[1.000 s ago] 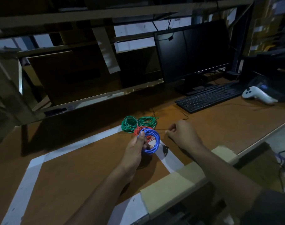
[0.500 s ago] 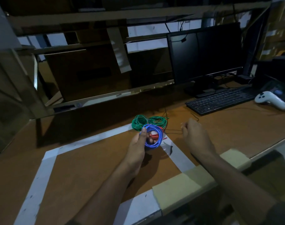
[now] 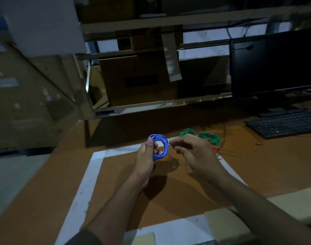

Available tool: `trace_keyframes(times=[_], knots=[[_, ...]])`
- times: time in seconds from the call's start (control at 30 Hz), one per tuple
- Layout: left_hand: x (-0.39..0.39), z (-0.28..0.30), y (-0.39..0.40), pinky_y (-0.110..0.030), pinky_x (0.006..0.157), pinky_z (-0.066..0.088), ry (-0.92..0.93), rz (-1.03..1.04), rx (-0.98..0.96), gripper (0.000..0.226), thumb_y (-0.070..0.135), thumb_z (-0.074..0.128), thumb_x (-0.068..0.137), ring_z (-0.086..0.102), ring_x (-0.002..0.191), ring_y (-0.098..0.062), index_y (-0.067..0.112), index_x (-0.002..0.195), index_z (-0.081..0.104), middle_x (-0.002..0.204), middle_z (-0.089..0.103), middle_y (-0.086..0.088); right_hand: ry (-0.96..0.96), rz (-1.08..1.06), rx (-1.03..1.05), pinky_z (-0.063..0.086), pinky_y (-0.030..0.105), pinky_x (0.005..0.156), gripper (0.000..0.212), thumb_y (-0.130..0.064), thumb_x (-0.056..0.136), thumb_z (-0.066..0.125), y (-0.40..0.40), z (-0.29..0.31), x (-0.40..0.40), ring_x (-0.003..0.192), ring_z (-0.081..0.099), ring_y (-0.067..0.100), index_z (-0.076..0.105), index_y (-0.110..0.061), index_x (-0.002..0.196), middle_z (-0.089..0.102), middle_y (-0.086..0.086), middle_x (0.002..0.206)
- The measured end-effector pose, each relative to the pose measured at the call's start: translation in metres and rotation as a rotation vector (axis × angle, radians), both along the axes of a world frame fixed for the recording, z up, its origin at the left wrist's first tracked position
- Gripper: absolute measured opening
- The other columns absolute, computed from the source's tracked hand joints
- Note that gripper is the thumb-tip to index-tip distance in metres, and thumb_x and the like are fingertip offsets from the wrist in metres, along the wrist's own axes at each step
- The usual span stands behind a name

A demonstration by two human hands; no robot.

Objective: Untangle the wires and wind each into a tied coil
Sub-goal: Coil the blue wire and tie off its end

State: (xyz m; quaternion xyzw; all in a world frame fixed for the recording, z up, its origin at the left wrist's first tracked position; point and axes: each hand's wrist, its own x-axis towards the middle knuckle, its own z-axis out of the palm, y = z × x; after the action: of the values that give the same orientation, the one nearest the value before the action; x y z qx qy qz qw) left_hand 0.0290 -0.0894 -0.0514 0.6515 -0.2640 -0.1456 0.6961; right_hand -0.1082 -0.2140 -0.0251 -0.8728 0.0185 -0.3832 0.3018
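Observation:
My left hand [image 3: 145,156] grips a blue wire coil [image 3: 161,147] and holds it upright above the brown table. My right hand [image 3: 195,152] is just right of the coil, fingers curled, thumb and forefinger pinched together near the coil's right edge; whether a thin tie or wire end is between them I cannot tell. Green wire coils [image 3: 208,137] lie on the table behind my right hand. A bit of red wire [image 3: 215,149] shows beside that hand, mostly hidden.
White tape [image 3: 96,167] marks a rectangle on the table [image 3: 45,191]. A black keyboard [image 3: 284,125] and a dark monitor [image 3: 275,66] stand at the back right. Cardboard boxes and a shelf frame fill the back. Beige pads [image 3: 296,202] lie at the near edge.
My view has swung left, so everything sits further right in frame. My right hand has come in close to the blue coil, which is now lifted away from the red wire.

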Motion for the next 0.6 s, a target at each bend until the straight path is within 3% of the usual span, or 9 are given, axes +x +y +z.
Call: trace_keyframes(times=[0.13,0.2,0.3,0.47,0.6], knots=[[0.008,0.010,0.009,-0.035,0.084,0.046,0.040,0.038,-0.065,0.040,0.045,0.035,0.110,0.050,0.082,-0.021,0.014,0.093,0.055,0.076,0.049,0.001,-0.027,0.027,-0.128,0.053,0.018,0.085,0.035,0.007,0.088,0.068,0.002,-0.005,0.024,0.101,0.062,0.003,0.073,-0.017,0.113,0.067,-0.009,0.107],[0.010,0.010,0.010,-0.032,0.086,0.046,0.010,0.041,-0.034,0.040,0.045,0.032,0.110,0.053,0.083,-0.018,0.017,0.092,0.054,0.079,0.049,0.001,-0.028,0.022,-0.239,0.050,0.019,0.084,0.035,0.007,0.086,0.070,0.004,-0.013,0.027,0.101,0.059,0.005,0.073,-0.015,0.112,0.066,-0.007,0.107],[0.015,0.005,0.007,-0.026,0.084,0.046,-0.026,0.042,0.003,0.041,0.046,0.031,0.110,0.054,0.080,-0.011,0.017,0.090,0.052,0.082,0.049,0.000,0.006,0.050,-0.348,0.046,0.016,0.081,0.037,0.008,0.081,0.074,0.004,-0.019,0.029,0.101,0.056,0.009,0.073,-0.014,0.111,0.065,-0.004,0.107],[0.018,-0.001,0.003,-0.027,0.082,0.046,-0.028,0.037,0.000,0.043,0.047,0.030,0.110,0.054,0.078,-0.010,0.016,0.087,0.050,0.082,0.050,-0.001,0.077,0.051,-0.421,0.054,0.027,0.081,0.041,0.005,0.080,0.074,0.010,-0.022,0.027,0.104,0.058,0.013,0.072,-0.017,0.114,0.066,-0.001,0.111],[0.016,-0.002,0.002,-0.020,0.076,0.044,-0.038,0.026,-0.014,0.042,0.045,0.030,0.111,0.056,0.079,-0.008,0.018,0.086,0.051,0.082,0.048,-0.002,0.052,-0.035,-0.395,0.046,0.018,0.080,0.039,0.006,0.080,0.076,0.007,-0.025,0.033,0.100,0.055,0.010,0.073,-0.014,0.113,0.065,-0.001,0.106]])
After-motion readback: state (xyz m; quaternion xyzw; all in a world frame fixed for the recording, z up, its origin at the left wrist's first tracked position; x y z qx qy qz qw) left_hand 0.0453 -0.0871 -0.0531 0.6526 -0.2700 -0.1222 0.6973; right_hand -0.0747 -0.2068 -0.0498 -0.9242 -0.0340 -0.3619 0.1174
